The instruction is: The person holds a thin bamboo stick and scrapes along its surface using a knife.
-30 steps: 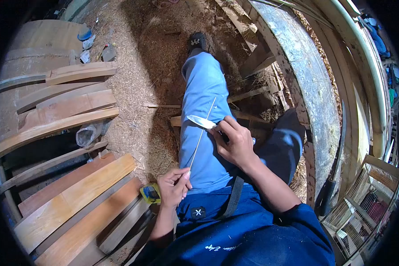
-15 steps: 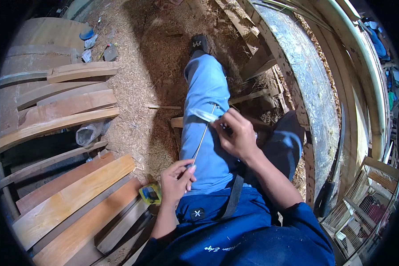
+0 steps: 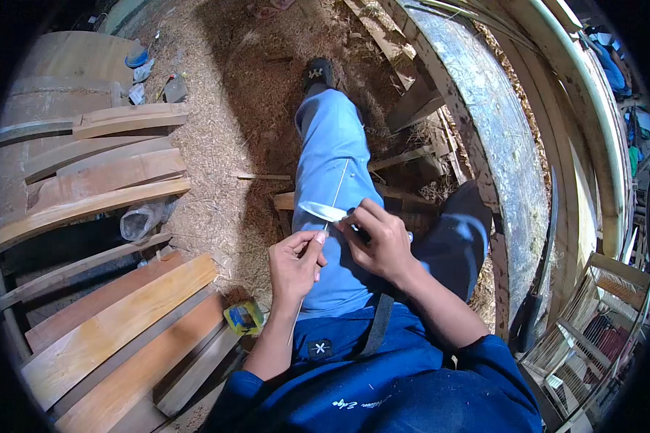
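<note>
My left hand (image 3: 294,261) pinches a thin, light-coloured stick (image 3: 341,180) between thumb and fingers. The stick lies slantwise over my blue-trousered thigh, with its far end near the knee and its lower end along my left forearm. My right hand (image 3: 380,238) is closed around what looks like a small knife (image 3: 318,210), whose pale, shiny blade points left and crosses the stick just beyond my left fingertips. Most of its handle is hidden in my palm. The two hands are close together above my lap.
Several wooden boards (image 3: 123,325) are stacked at the left, with a yellow-and-blue container (image 3: 243,317) beside them. Sawdust and shavings (image 3: 217,166) cover the ground. A long dark-handled blade (image 3: 531,317) rests at the right beside a curved timber (image 3: 505,115). A slatted wooden frame (image 3: 592,332) stands at lower right.
My left hand has moved up along the stick, close to my right hand. More of the stick now extends back along my left forearm. The blade has come lower.
</note>
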Tool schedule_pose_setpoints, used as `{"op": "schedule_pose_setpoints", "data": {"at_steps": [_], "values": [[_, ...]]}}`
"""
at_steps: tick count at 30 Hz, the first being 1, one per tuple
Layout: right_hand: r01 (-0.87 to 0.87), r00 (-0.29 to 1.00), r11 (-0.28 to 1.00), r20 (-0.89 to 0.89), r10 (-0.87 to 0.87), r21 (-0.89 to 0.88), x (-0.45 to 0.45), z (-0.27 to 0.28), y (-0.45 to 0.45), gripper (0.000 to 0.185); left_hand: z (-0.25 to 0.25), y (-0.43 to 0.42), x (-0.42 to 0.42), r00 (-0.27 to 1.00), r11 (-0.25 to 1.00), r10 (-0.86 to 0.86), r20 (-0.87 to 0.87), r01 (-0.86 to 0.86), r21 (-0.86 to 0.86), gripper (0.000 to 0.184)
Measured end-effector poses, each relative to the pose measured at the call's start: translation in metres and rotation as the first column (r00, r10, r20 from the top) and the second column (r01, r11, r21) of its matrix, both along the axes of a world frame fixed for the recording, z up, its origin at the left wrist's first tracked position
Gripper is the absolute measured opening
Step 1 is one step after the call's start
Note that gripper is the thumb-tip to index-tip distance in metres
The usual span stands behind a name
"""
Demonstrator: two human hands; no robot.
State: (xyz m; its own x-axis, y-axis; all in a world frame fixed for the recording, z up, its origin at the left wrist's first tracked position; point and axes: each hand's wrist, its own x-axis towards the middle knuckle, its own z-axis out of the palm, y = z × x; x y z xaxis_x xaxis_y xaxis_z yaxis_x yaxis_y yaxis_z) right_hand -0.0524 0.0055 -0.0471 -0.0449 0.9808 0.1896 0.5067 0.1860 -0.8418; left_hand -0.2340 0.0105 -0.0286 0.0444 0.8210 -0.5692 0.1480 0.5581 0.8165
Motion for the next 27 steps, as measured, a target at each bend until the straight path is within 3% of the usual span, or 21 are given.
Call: {"op": "schedule_pose_setpoints", "data": {"at_steps": [3, 6, 8, 13, 15, 17, 19, 21, 22, 23, 25, 27], "values": [[0.139, 0.990, 0.989, -0.009, -0.139, -0.059, 0.004, -0.004, 0.010, 0.016, -0.001, -0.005, -0.003, 1.000, 1.000, 0.012, 0.003, -0.012, -0.006, 0.019], [0.144, 0.990, 0.988, 0.007, -0.144, -0.048, 0.004, -0.005, 0.010, 0.017, 0.001, -0.007, -0.003, 0.999, 0.998, 0.044, 0.010, -0.044, -0.044, 0.018], [0.023, 0.998, 0.999, 0.052, -0.025, 0.033, 0.002, -0.004, 0.004, 0.017, -0.001, -0.011, -0.006, 0.998, 0.997, 0.059, 0.018, -0.058, -0.043, 0.018], [0.120, 0.993, 0.991, -0.004, -0.121, -0.056, 0.006, -0.008, 0.011, 0.018, -0.002, -0.016, -0.011, 0.997, 0.997, 0.069, 0.014, -0.069, -0.039, 0.017], [0.122, 0.992, 0.992, 0.015, -0.122, -0.006, -0.001, -0.007, 0.010, 0.015, -0.001, -0.016, -0.011, 0.993, 0.994, 0.101, 0.056, -0.098, -0.057, 0.017], [0.018, 0.997, 0.998, 0.071, -0.022, 0.062, -0.002, -0.004, 0.005, 0.016, -0.003, -0.018, -0.014, 0.994, 0.994, 0.098, 0.052, -0.095, -0.048, 0.016], [0.025, 0.997, 0.998, 0.072, -0.029, 0.049, -0.001, -0.002, 0.005, 0.017, -0.003, -0.021, -0.016, 0.995, 0.995, 0.092, 0.049, -0.090, -0.042, 0.016], [0.157, 0.988, 0.987, 0.007, -0.157, -0.024, 0.008, -0.009, 0.014, 0.016, -0.003, -0.023, -0.018, 0.995, 0.995, 0.092, 0.036, -0.090, -0.053, 0.015], [0.162, 0.984, 0.987, 0.073, -0.160, -0.020, 0.010, -0.016, 0.016, 0.017, -0.003, -0.024, -0.018, 0.995, 0.994, 0.094, 0.037, -0.092, -0.053, 0.015], [0.160, 0.985, 0.987, 0.072, -0.158, -0.019, 0.009, -0.018, 0.014, 0.017, -0.004, -0.024, -0.019, 0.994, 0.994, 0.099, 0.047, -0.096, -0.057, 0.015], [-0.012, 0.998, 0.998, 0.061, 0.008, 0.065, 0.003, -0.010, 0.006, 0.017, -0.005, -0.026, -0.022, 0.994, 0.993, 0.098, 0.052, -0.095, -0.064, 0.015], [-0.013, 0.999, 0.998, 0.039, 0.010, 0.065, 0.000, -0.004, 0.005, 0.016, -0.006, -0.026, -0.023, 0.992, 0.994, 0.097, 0.075, -0.094, -0.047, 0.015]]}}
